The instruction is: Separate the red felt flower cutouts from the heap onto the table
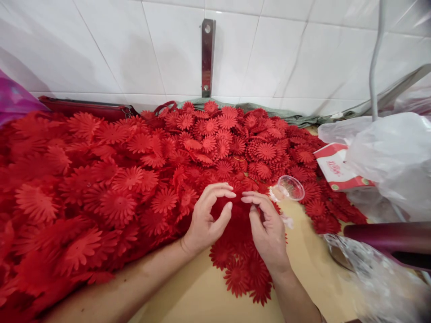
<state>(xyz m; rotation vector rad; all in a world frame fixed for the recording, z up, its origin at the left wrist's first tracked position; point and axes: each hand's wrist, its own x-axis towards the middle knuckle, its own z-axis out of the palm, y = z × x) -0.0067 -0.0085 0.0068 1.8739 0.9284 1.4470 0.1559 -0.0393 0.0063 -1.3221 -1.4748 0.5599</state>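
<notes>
My left hand (210, 215) hovers over red petal-shaped flower pieces, its fingers curved and its thumb held apart from them. Nothing shows in its grasp. Facing it, my right hand (267, 229) has its fingers stretched toward the left fingertips, with the thumb lower and a gap between. I see nothing held there either. Below and between both hands lies a small group of dark red fabric flowers (237, 276) on the tan tabletop (178, 291). A large heap of red fabric flowers (117, 204) spreads to the left and behind; the part between my hands is blurred.
A clear round plastic lid (291, 187) lies right of the heap. Further right are a red-and-white box (336, 168), white plastic bags (400, 152) and a purple cylindrical object (387, 237). Behind stands a white tiled wall (168, 49) with a metal bracket (208, 58).
</notes>
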